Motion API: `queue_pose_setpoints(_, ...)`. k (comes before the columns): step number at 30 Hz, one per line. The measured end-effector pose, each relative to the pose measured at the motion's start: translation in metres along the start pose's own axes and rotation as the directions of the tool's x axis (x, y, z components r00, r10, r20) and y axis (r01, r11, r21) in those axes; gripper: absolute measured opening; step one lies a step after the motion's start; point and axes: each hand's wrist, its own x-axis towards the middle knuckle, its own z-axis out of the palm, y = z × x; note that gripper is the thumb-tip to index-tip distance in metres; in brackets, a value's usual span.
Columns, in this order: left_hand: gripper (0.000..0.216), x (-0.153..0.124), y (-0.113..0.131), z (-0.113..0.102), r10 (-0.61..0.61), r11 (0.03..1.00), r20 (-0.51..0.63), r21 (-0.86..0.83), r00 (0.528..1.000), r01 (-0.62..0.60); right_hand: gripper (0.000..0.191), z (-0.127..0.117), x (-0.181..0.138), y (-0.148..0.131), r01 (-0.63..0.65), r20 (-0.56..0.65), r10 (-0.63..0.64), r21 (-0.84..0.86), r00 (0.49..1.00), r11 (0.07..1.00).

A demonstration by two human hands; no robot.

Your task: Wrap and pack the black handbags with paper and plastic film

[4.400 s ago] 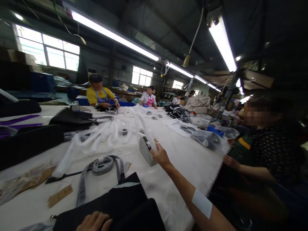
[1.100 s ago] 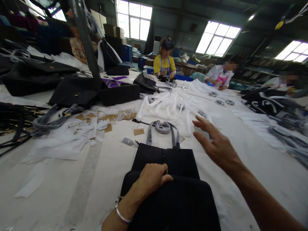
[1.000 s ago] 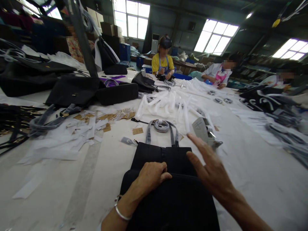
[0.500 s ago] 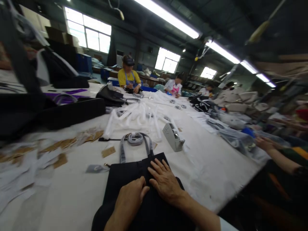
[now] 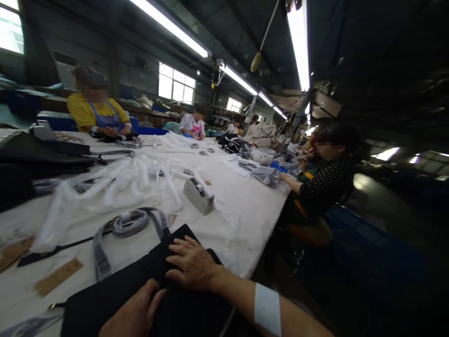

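A black bag (image 5: pixel 115 292) lies flat on the white-covered table (image 5: pixel 245 220) right in front of me. My right hand (image 5: pixel 191 264) rests palm down on it with the fingers stretched out. My left hand (image 5: pixel 131 316) lies on the bag nearer to me, fingers flat, only partly in view. A grey strap (image 5: pixel 101 255) with a coiled end (image 5: pixel 130 221) runs from the bag's far edge. A grey tape dispenser (image 5: pixel 198 195) stands on the table beyond my right hand.
White plastic sleeves (image 5: pixel 115 180) lie piled across the table's middle. Brown card tags (image 5: pixel 58 276) lie at the left. Several people sit along the table, one in a dark dotted top (image 5: pixel 322 185) at the right edge, one in yellow (image 5: pixel 96 114) at the far left.
My right hand came back from the tape dispenser and settled flat on the bag beside my left hand. My view has swung to the right along the table.
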Motion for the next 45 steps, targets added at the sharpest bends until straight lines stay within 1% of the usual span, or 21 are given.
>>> queue_pose_setpoints(2,0.027,0.0,0.0,0.004,0.006,0.999,-0.073,0.033,0.997,-0.004,0.043,-0.001,0.0,-0.001,0.012,-0.001,-0.012,-0.025,1.0,1.0)
queue_pose_setpoints(4,0.027,-0.003,0.0,0.01,0.054,0.996,-0.197,0.084,0.979,-0.038,0.041,-0.001,0.0,-0.002,0.019,0.006,-0.019,-0.048,1.0,0.999)
queue_pose_setpoints(8,0.03,-0.022,-0.001,0.019,0.189,0.976,-0.399,0.18,0.897,-0.126,0.039,0.0,-0.002,-0.001,0.018,0.009,-0.018,-0.037,1.0,0.999)
queue_pose_setpoints(10,0.039,-0.038,-0.003,0.023,0.206,0.972,-0.472,0.197,0.857,-0.125,0.039,0.002,-0.003,0.0,0.027,0.005,-0.027,0.007,1.0,1.0)
queue_pose_setpoints(12,0.046,-0.053,-0.007,0.028,0.178,0.976,-0.531,0.205,0.828,-0.078,0.039,0.005,-0.003,0.002,0.034,0.003,-0.034,0.045,0.999,0.998)
queue_pose_setpoints(14,0.049,-0.062,-0.014,0.034,0.124,0.979,-0.551,0.203,0.825,-0.012,0.037,0.006,-0.004,0.002,0.031,-0.001,-0.032,0.067,1.0,0.997)
queue_pose_setpoints(16,0.051,-0.065,-0.02,0.039,0.078,0.98,-0.53,0.198,0.844,0.034,0.036,0.005,-0.004,0.002,0.021,-0.011,-0.02,0.085,1.0,0.996)
queue_pose_setpoints(19,0.049,-0.064,-0.024,0.042,0.061,0.984,-0.494,0.177,0.867,0.031,0.034,-0.002,-0.003,0.005,0.001,-0.034,0.003,0.125,0.999,0.992)
queue_pose_setpoints(22,0.046,-0.067,-0.022,0.039,0.045,0.991,-0.511,0.131,0.858,0.026,0.036,-0.01,-0.007,0.013,-0.047,-0.071,0.06,0.168,0.996,0.985)
queue_pose_setpoints(24,0.043,-0.071,-0.019,0.038,0.021,0.996,-0.534,0.086,0.845,0.03,0.043,-0.012,-0.013,0.022,-0.113,-0.098,0.132,0.186,0.986,0.976)
queue_pose_setpoints(26,0.039,-0.075,-0.019,0.038,-0.025,0.999,-0.591,0.019,0.806,0.045,0.049,-0.009,-0.02,0.032,-0.183,-0.093,0.206,0.21,0.974,0.96)
queue_pose_setpoints(29,0.038,-0.08,-0.025,0.042,-0.187,0.982,-0.711,-0.158,0.678,0.105,0.054,0.0,-0.028,0.043,-0.243,-0.061,0.267,0.259,0.962,0.935)
queue_pose_setpoints(30,0.04,-0.081,-0.029,0.045,-0.261,0.963,-0.727,-0.245,0.635,0.115,0.056,0.003,-0.029,0.046,-0.254,-0.054,0.279,0.278,0.959,0.926)
queue_pose_setpoints(31,0.043,-0.083,-0.033,0.047,-0.338,0.933,-0.719,-0.342,0.608,0.114,0.057,0.006,-0.03,0.048,-0.271,-0.049,0.299,0.301,0.953,0.914)
queue_pose_setpoints(32,0.047,-0.085,-0.038,0.05,-0.412,0.891,-0.688,-0.442,0.598,0.105,0.058,0.008,-0.03,0.049,-0.296,-0.041,0.327,0.328,0.944,0.897)
queue_pose_setpoints(34,0.056,-0.09,-0.046,0.053,-0.524,0.785,-0.588,-0.614,0.617,0.081,0.061,0.01,-0.03,0.051,-0.368,-0.013,0.405,0.392,0.914,0.843)
queue_pose_setpoints(36,0.066,-0.096,-0.052,0.053,-0.571,0.685,-0.486,-0.726,0.662,0.057,0.066,0.01,-0.029,0.053,-0.442,0.022,0.482,0.434,0.876,0.785)
queue_pose_setpoints(39,0.08,-0.104,-0.058,0.046,-0.561,0.539,-0.349,-0.842,0.751,0.011,0.073,0.006,-0.028,0.057,-0.561,0.125,0.572,0.444,0.811,0.699)
queue_pose_setpoints(41,0.087,-0.109,-0.062,0.039,-0.545,0.437,-0.252,-0.899,0.799,0.015,0.074,0.002,-0.027,0.059,-0.633,0.212,0.61,0.43,0.764,0.643)
queue_pose_setpoints(43,0.089,-0.112,-0.064,0.031,-0.539,0.376,-0.181,-0.926,0.823,0.043,0.073,-0.001,-0.026,0.062,-0.661,0.264,0.613,0.418,0.745,0.623)
queue_pose_setpoints(45,0.089,-0.113,-0.065,0.025,-0.542,0.346,-0.143,-0.936,0.828,0.065,0.071,-0.002,-0.025,0.063,-0.656,0.275,0.6,0.409,0.751,0.634)
